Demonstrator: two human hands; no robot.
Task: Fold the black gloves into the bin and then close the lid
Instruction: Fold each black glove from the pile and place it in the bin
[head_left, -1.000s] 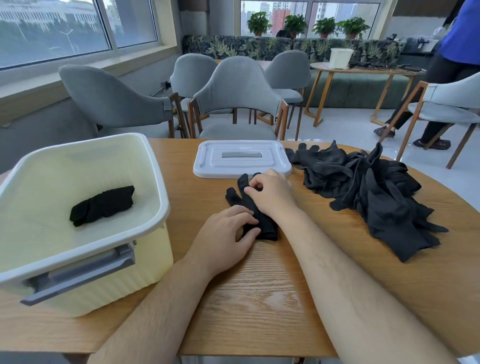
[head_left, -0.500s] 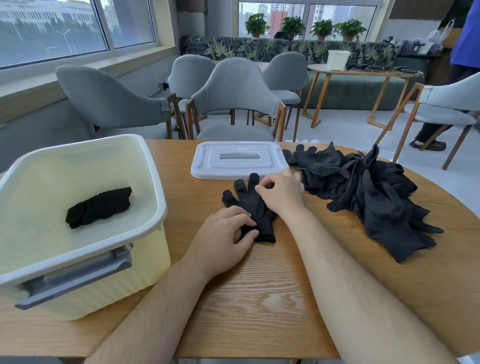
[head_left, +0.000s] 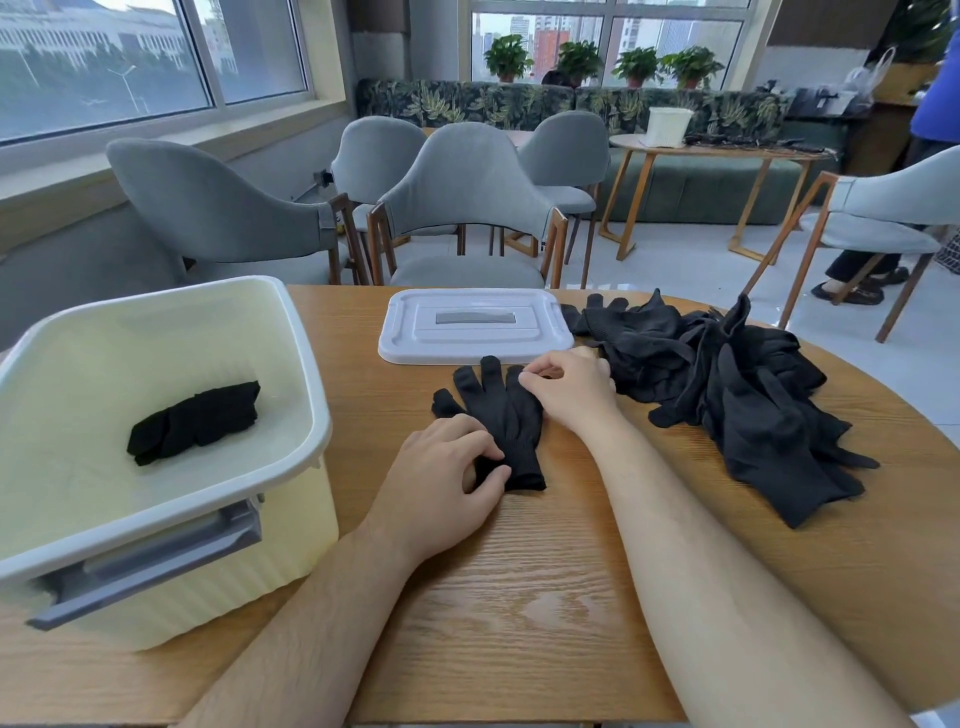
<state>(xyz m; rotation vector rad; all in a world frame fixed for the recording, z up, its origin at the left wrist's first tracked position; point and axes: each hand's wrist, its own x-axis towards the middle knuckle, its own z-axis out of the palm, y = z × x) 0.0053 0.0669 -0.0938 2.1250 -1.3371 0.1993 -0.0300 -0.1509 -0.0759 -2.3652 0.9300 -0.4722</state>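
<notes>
A black glove (head_left: 501, 415) lies flat on the wooden table (head_left: 519, 597), fingers pointing away from me. My left hand (head_left: 441, 488) presses on its cuff end. My right hand (head_left: 569, 387) pinches the glove's fingertip side on the right. A pile of black gloves (head_left: 727, 384) lies to the right. The cream bin (head_left: 171, 566) stands open at the left with one folded black glove (head_left: 195, 421) inside. The white lid (head_left: 475, 327) lies flat on the table behind the glove.
Grey chairs (head_left: 467, 208) stand along the table's far side. Another round table (head_left: 717, 150) with a white basket stands further back. A person in blue stands at the far right, near another chair (head_left: 893, 213).
The glove has been spread out flat, with its fingers now showing. My right hand has shifted right along the fingertips; my left hand stays on the cuff.
</notes>
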